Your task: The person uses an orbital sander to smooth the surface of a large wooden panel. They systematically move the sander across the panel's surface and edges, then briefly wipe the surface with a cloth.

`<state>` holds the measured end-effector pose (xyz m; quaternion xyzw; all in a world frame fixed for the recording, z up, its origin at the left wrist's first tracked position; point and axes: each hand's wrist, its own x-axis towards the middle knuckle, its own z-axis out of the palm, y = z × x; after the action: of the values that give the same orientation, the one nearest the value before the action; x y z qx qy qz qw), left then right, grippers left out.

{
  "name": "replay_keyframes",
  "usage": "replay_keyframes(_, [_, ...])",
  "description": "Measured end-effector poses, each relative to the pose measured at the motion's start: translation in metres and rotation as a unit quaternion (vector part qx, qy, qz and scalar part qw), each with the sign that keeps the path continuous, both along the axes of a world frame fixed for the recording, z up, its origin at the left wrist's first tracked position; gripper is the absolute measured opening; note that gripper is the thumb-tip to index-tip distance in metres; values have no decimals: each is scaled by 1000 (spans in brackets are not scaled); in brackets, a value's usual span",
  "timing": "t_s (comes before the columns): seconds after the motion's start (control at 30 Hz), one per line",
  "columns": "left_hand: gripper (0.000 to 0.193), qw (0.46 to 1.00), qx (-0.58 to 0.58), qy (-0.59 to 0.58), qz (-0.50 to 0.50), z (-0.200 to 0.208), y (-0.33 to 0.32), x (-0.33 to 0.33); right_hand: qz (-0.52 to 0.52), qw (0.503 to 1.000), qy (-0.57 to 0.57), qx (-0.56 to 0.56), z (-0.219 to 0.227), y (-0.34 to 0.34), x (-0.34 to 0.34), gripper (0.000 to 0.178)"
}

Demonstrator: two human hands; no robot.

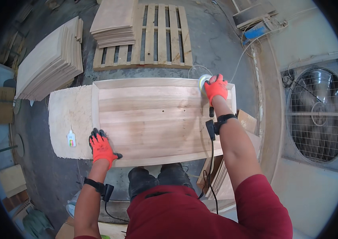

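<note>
A framed wooden panel, pale with raised edge strips, lies across the work surface in front of me. My left hand, in a red and black glove, rests on its near left corner with the fingers spread. At the far right corner my right hand, gloved the same way, is closed around the top of a round sander. The sander's pale disc lies against the far edge strip; its underside is hidden. A small white glue bottle stands on the bare board left of the panel.
Beyond the panel is a slatted pallet with stacked wooden sheets. Another leaning stack of boards stands at far left. To the right a large caged fan sits in the wall. A black cable hangs by my right arm.
</note>
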<state>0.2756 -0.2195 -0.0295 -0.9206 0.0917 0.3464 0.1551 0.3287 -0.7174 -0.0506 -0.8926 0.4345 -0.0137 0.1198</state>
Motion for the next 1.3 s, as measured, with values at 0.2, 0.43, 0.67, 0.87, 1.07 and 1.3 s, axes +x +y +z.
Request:
replay_keyframes(0.2, [141, 1000, -17, -20, -7, -4, 7, -9, 154, 987, 31, 31, 23, 84, 14, 71])
replay_keyframes(0.43, [136, 999, -39, -8, 2, -14, 15, -1, 32, 999, 14, 3, 8, 32, 10, 78])
replay_keyframes(0.67, [131, 999, -32, -21, -23, -15, 22, -6, 179, 983, 5, 25, 15, 168, 65, 72])
replay_keyframes(0.87, [137, 999, -51, 2, -15, -19, 31, -3, 282, 958, -10, 51, 19, 290, 110, 55])
replay_keyframes(1.07, [137, 998, -44, -33, -43, -16, 30, -5, 366, 927, -5, 80, 14, 399, 154, 52])
replay_keyframes(1.3, [128, 996, -83, -24, -26, -23, 36, -9, 359, 929, 17, 88, 20, 410, 158, 55])
